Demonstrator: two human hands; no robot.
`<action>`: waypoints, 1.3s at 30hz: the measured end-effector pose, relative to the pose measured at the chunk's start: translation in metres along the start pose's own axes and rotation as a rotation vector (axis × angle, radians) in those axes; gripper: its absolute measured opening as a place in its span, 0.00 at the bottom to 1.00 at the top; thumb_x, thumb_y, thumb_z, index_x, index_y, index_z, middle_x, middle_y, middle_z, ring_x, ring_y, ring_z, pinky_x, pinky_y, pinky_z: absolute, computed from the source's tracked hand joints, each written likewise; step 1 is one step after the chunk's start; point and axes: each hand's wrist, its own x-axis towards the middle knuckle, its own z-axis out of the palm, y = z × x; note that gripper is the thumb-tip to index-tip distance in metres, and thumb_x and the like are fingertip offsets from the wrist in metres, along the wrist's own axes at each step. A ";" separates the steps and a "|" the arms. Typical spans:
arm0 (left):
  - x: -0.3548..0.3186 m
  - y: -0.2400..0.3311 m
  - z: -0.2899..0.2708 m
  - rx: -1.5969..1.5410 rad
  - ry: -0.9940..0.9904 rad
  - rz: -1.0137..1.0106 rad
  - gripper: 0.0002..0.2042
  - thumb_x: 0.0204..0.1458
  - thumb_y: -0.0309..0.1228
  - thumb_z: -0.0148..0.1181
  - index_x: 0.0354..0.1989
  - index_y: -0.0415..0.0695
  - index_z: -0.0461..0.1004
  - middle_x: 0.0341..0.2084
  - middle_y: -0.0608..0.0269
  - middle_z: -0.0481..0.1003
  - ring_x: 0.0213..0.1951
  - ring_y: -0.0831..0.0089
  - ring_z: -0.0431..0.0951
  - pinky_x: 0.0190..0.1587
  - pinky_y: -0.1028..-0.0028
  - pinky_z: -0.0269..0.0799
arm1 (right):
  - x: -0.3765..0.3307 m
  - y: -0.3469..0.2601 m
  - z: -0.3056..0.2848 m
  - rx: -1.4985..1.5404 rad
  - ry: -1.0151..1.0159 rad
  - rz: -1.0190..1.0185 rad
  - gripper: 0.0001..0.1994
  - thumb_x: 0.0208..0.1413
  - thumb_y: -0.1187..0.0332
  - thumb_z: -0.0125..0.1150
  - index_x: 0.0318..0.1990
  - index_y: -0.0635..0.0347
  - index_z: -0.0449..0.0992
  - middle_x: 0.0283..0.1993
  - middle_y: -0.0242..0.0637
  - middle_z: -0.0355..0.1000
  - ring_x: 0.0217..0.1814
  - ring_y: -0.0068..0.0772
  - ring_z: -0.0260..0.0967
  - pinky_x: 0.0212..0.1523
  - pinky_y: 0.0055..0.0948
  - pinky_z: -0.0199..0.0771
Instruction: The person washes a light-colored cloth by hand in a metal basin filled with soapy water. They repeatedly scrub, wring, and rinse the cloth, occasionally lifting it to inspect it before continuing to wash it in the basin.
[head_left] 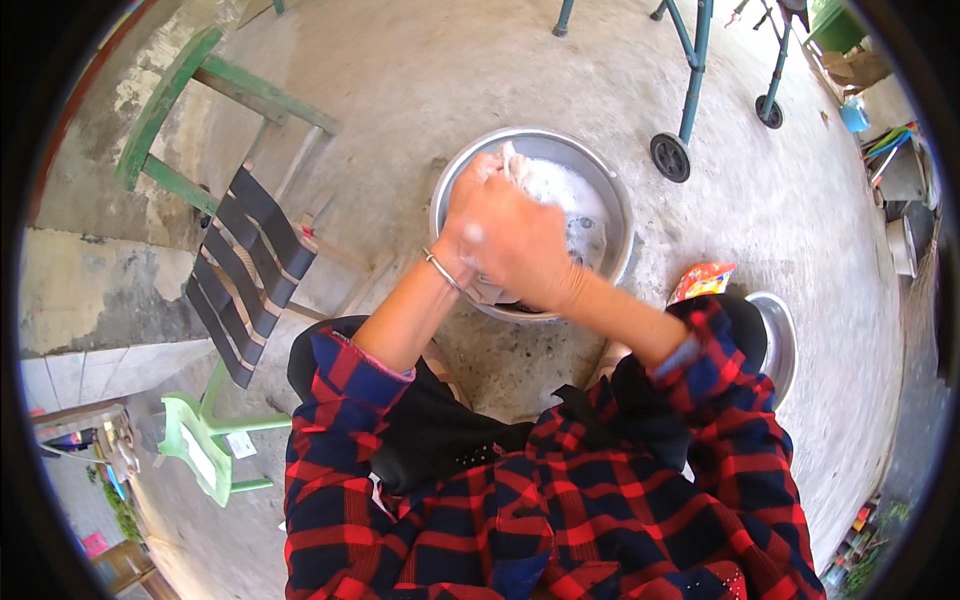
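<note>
And here, over a metal basin set on the concrete floor, both hands are brought together! The left hand is curled into a fist, a pale scrap of cloth pinched at its top, with a bracelet worn at the wrist. Across it the right hand is caught in a blur; its fingers look folded, yet how tightly they are closed, or on what, cannot be told. Below, the basin is part-filled with sudsy water, white foam heaped toward the far side. To the right, a red-and-orange packet is seen beside the knee, near a second metal basin, partly hidden. Off left, a green chair frame is placed, black straps stretched beside it
</note>
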 end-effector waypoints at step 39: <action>-0.001 -0.018 0.062 -0.007 0.448 0.081 0.22 0.60 0.46 0.42 0.55 0.44 0.67 0.50 0.57 0.74 0.50 0.62 0.75 0.53 0.61 0.72 | 0.037 0.050 -0.016 -0.168 -0.061 0.412 0.07 0.51 0.63 0.59 0.35 0.53 0.75 0.35 0.41 0.71 0.32 0.44 0.72 0.28 0.41 0.72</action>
